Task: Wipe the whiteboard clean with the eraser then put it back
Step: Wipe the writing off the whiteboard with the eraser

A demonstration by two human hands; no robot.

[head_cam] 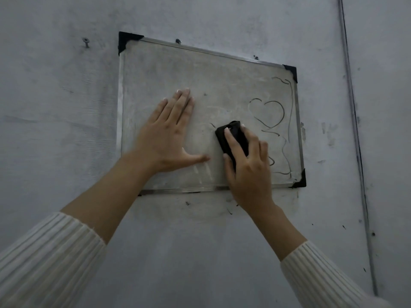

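A small whiteboard [169, 63] with a metal frame and black corner caps hangs tilted on a grey wall. Its left and middle areas are smeared grey. A drawn heart [268, 113] and wavy marker lines [287, 150] remain on its right side. My right hand [249, 165] grips a black eraser [235, 136] and presses it against the board's lower middle, just left of the heart. My left hand [169, 134] lies flat on the board's left half, fingers spread, holding nothing.
The grey wall [66, 107] around the board has scuffs and dark marks below the frame. A screw [85, 42] sticks out at the upper left. A thin vertical cable or seam [353, 130] runs down the wall to the right of the board.
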